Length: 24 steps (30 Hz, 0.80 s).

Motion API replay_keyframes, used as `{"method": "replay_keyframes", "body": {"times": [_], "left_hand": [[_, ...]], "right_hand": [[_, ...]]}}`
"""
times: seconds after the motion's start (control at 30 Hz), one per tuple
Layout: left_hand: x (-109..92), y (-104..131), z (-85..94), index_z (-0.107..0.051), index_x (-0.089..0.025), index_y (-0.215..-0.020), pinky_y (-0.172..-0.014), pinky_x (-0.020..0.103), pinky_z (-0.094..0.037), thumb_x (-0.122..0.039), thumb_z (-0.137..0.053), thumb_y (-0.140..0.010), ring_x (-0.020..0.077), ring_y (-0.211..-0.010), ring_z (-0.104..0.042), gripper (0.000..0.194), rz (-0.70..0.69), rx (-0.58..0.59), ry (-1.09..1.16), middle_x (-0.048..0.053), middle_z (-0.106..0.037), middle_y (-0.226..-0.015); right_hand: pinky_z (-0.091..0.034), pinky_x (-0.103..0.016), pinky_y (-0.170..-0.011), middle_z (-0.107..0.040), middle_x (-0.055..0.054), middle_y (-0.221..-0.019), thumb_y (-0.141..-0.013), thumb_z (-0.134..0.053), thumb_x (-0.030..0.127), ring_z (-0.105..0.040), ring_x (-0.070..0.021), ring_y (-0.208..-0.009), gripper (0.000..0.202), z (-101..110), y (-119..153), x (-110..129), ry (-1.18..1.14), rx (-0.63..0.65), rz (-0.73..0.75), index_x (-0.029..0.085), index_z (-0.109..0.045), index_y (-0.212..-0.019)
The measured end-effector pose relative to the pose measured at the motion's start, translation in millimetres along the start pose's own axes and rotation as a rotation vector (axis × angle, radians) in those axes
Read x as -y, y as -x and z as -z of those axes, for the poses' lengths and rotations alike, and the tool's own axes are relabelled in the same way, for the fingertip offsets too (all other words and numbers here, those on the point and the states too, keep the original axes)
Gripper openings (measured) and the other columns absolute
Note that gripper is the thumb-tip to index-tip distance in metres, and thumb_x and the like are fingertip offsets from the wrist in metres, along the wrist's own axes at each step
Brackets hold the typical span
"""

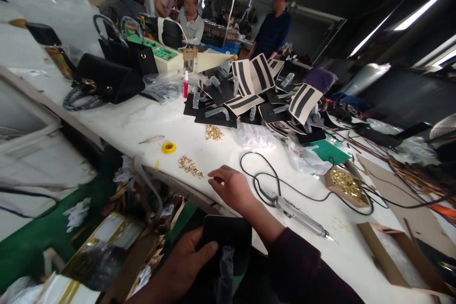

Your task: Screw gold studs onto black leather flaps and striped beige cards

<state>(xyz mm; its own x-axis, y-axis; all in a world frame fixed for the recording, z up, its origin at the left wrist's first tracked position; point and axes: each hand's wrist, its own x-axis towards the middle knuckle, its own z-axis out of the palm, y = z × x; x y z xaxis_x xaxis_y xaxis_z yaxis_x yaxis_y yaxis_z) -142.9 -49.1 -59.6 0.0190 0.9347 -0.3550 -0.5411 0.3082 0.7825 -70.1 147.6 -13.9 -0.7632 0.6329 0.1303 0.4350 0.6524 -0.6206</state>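
Observation:
My left hand [192, 259] grips a black flat panel [228, 230] with rounded corners, low in front of me, thumb on its face. A strip wrapped in clear plastic [226, 266] lies down the panel's middle. Over the near table edge, my right hand [231, 190] has its fingers bent and slightly apart, the tips just right of a small cluster of gold metal rings [191, 167]; nothing shows between them. Behind that cluster sits a pile of small gold fittings [214, 133]. A corded electric screwdriver [301, 216] rests on the table right of my right forearm.
A yellow tape roll [168, 147] lies left of the rings. Black panels with pale, striped backs [302, 103] are heaped behind. Black handbags [109, 78] stand far left. A box of gold parts [345, 184] and a cardboard box [399, 256] are right. Three people are beyond the table.

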Motion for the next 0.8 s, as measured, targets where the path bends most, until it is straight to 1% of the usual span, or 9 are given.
{"method": "replay_keyframes", "body": {"times": [0.1,0.2,0.3,0.37,0.43,0.53,0.67,0.73,0.8], "left_hand": [[10,14,-1.2,-0.079,-0.023,-0.104,-0.073,0.034,-0.055,-0.054,-0.074,-0.082,0.0259,-0.078,-0.072,0.038,0.026,-0.089,0.014,0.005,-0.078,-0.086],[9,22,-1.6,-0.080,-0.023,-0.100,-0.068,0.035,-0.054,-0.058,-0.075,-0.076,0.0260,-0.071,-0.070,0.042,0.018,-0.181,0.027,0.005,-0.077,-0.080],[-6,26,0.4,-0.080,-0.024,-0.103,-0.071,0.037,-0.055,-0.058,-0.074,-0.076,0.0261,-0.071,-0.070,0.044,0.010,-0.205,0.030,0.006,-0.078,-0.084],[-21,27,3.0,-0.080,-0.025,-0.105,-0.073,0.037,-0.055,-0.056,-0.074,-0.078,0.0269,-0.075,-0.071,0.042,0.030,-0.164,0.003,0.005,-0.079,-0.087],[-35,28,5.5,-0.081,-0.024,-0.105,-0.073,0.036,-0.056,-0.055,-0.073,-0.080,0.0292,-0.081,-0.072,0.040,0.041,-0.134,-0.084,0.006,-0.079,-0.089],[-46,27,8.0,-0.082,-0.021,-0.103,-0.073,0.036,-0.057,-0.057,-0.074,-0.079,0.0327,-0.090,-0.072,0.044,0.010,-0.179,-0.200,0.008,-0.080,-0.092],[-36,24,9.6,-0.080,-0.018,-0.107,-0.080,0.036,-0.057,-0.055,-0.074,-0.082,0.0314,-0.093,-0.073,0.045,-0.024,-0.248,-0.111,0.008,-0.080,-0.098],[-30,23,9.8,-0.079,-0.018,-0.111,-0.085,0.036,-0.056,-0.051,-0.073,-0.085,0.0299,-0.094,-0.073,0.042,-0.047,-0.290,-0.040,0.006,-0.080,-0.101],[-27,23,9.6,-0.078,-0.020,-0.113,-0.089,0.036,-0.055,-0.047,-0.073,-0.086,0.0292,-0.097,-0.073,0.038,-0.077,-0.360,-0.010,0.004,-0.081,-0.103]], "right_hand": [[-0.050,-0.025,-0.078,-0.073,-0.001,-0.101,-0.091,-0.068,0.029,-0.069,-0.0148,-0.079,0.016,-29,-21,-8,0.132,0.085,0.012,0.030,-0.079,-0.103],[-0.049,-0.024,-0.077,-0.072,-0.001,-0.100,-0.092,-0.067,0.031,-0.068,-0.0157,-0.082,0.016,-40,-27,-13,0.194,0.105,0.018,0.031,-0.079,-0.104],[-0.047,-0.024,-0.076,-0.072,0.000,-0.101,-0.092,-0.067,0.032,-0.067,-0.0153,-0.082,0.016,-43,-29,-16,0.189,0.083,-0.013,0.032,-0.077,-0.104],[-0.046,-0.024,-0.075,-0.071,0.001,-0.099,-0.091,-0.067,0.032,-0.066,-0.0148,-0.080,0.015,-44,-31,-18,0.169,0.068,-0.027,0.031,-0.076,-0.103],[-0.045,-0.025,-0.074,-0.071,0.001,-0.094,-0.090,-0.068,0.033,-0.065,-0.0149,-0.079,0.013,-46,-35,-19,0.160,0.061,-0.045,0.030,-0.075,-0.101],[-0.044,-0.025,-0.073,-0.072,0.000,-0.093,-0.090,-0.068,0.035,-0.064,-0.0158,-0.078,0.014,-47,-40,-21,0.180,0.068,-0.077,0.028,-0.073,-0.101],[-0.045,-0.027,-0.075,-0.073,-0.003,-0.102,-0.096,-0.059,0.034,-0.066,-0.0176,-0.084,0.021,-47,-41,-23,0.258,0.061,-0.032,0.027,-0.072,-0.112],[-0.045,-0.027,-0.076,-0.071,-0.004,-0.107,-0.099,-0.054,0.032,-0.067,-0.0181,-0.088,0.023,-48,-40,-23,0.305,0.051,-0.010,0.027,-0.071,-0.114],[-0.046,-0.026,-0.076,-0.070,-0.005,-0.111,-0.100,-0.052,0.032,-0.067,-0.0179,-0.091,0.024,-49,-39,-23,0.319,0.035,-0.009,0.027,-0.072,-0.113]]}}
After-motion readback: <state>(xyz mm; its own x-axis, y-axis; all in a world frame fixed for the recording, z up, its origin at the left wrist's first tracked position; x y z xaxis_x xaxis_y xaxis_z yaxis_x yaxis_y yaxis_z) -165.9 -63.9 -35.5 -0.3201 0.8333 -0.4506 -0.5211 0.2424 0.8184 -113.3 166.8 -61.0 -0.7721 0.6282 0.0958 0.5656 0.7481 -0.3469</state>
